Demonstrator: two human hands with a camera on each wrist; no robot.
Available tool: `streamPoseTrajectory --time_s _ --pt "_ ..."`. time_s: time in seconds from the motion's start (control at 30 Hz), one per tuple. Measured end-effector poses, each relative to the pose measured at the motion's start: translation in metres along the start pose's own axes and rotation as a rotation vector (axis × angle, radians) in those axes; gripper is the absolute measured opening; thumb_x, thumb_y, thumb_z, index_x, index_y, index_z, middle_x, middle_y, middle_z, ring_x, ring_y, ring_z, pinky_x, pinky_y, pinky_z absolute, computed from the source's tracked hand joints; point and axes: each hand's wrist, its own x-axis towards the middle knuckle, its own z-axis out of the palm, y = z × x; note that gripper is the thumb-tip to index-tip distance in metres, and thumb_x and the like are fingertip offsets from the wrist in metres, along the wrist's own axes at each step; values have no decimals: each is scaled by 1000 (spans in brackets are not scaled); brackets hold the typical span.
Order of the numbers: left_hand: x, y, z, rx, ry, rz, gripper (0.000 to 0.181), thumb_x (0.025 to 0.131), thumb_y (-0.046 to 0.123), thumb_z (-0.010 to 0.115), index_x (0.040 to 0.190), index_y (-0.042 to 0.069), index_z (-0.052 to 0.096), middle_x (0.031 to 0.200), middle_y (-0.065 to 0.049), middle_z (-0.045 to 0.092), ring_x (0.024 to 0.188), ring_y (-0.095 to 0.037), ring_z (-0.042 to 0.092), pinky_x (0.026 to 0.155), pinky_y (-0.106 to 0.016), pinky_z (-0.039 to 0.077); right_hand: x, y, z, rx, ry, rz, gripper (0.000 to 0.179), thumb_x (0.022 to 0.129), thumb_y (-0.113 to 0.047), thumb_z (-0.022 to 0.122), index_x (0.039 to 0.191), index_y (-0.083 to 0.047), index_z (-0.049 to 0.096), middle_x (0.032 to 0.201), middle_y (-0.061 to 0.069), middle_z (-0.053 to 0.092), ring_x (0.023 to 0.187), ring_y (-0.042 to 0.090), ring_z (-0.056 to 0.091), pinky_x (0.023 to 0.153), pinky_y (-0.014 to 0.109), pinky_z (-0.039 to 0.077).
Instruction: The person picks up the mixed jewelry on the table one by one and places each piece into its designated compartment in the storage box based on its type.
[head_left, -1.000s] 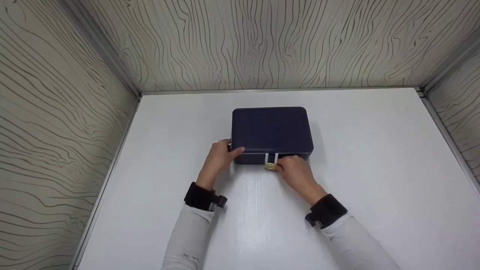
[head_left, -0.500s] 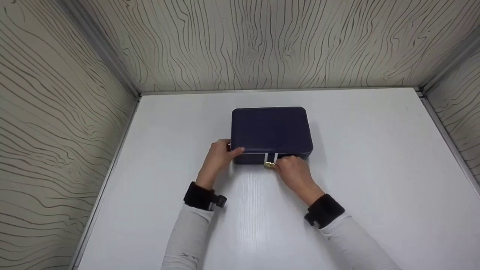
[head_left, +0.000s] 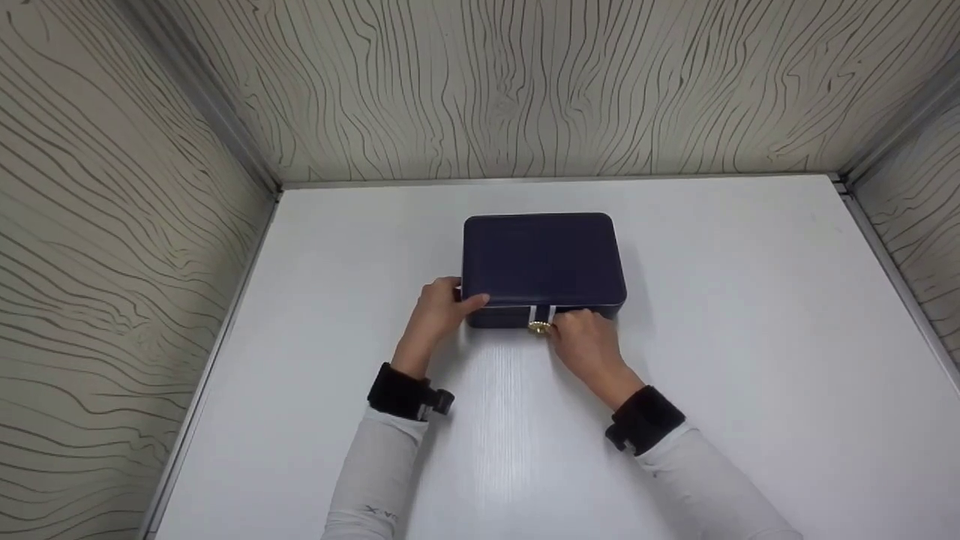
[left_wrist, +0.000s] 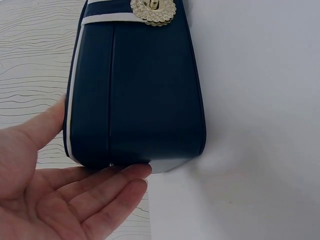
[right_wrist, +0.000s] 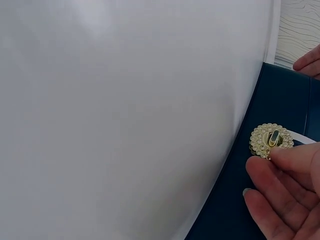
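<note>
A dark blue box (head_left: 541, 259) with rounded corners and white piping lies on the white table, its lid down. A blue strap with white edges (head_left: 542, 313) hangs over its front and ends in a round gold turn-lock clasp (right_wrist: 265, 139) with a beaded rim. My left hand (head_left: 439, 311) holds the front left corner, thumb on the lid's edge and fingers (left_wrist: 107, 197) against the end wall. With thumb and forefinger, my right hand (head_left: 589, 343) pinches the clasp's lower edge; its other fingers (right_wrist: 270, 210) curl loosely before the box front.
The white table (head_left: 750, 322) extends around the box on all sides. Wood-grain patterned panels stand behind it (head_left: 510, 90) and at the left (head_left: 112, 285), with grey metal strips at their corners. Both wrists wear black bands with small cameras (head_left: 442, 403).
The clasp has tilted and come up slightly closer to the box front. My right hand and wrist have shifted a little left and forward. The left hand has stayed put.
</note>
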Motion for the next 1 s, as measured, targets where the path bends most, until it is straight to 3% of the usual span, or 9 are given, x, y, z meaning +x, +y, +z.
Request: streamPoseTrajectory --time_s 0.23,0.37,0.67,0.77,0.83,0.93,1.0 --pt "0 -2 0 9 1 1 57 88 38 74 124 -5 63 106 -17 69 84 -21 63 74 -36 54 1 0 -2 -19 -23 38 38 80 -10 76 52 -14 50 46 -3 42 39 12 38 33 32 32" --pt "1 -2 0 9 -2 9 57 88 37 73 125 -5 62 107 -17 69 85 -21 63 75 -37 54 1 4 -1 -18 -9 43 43 80 -15 78 49 -16 48 45 -5 40 38 12 37 33 31 28" --pt "-1 -5 2 -1 -15 -20 67 90 40 71 136 -5 53 116 -19 65 96 -23 63 82 -38 53 -1 3 -9 50 -92 87 29 82 -17 78 58 -13 62 50 -5 50 43 12 42 38 32 36" --pt "-4 -8 4 20 -7 -1 71 92 44 66 140 -5 48 124 -21 62 106 -26 63 88 -40 52 -1 1 -19 95 -158 113 14 86 -13 73 73 -11 72 64 -1 62 53 15 54 45 35 46" --pt "-8 -11 7 65 0 25 72 95 47 61 143 -5 45 128 -22 60 113 -29 61 92 -41 50 0 2 -29 144 -218 110 7 89 -8 70 86 -9 76 78 2 69 68 19 64 57 37 53" --pt "-14 -15 9 155 20 79 72 99 50 52 143 -5 43 130 -23 58 117 -31 59 95 -44 49 1 8 -46 238 -298 75 15 92 -2 64 100 -6 75 97 5 71 92 23 67 77 40 55" --pt "-17 -19 9 205 42 114 69 100 50 48 142 -5 46 128 -23 59 116 -33 59 94 -46 49 2 15 -58 311 -316 51 17 92 1 62 104 -5 74 102 6 71 96 24 66 82 40 54"
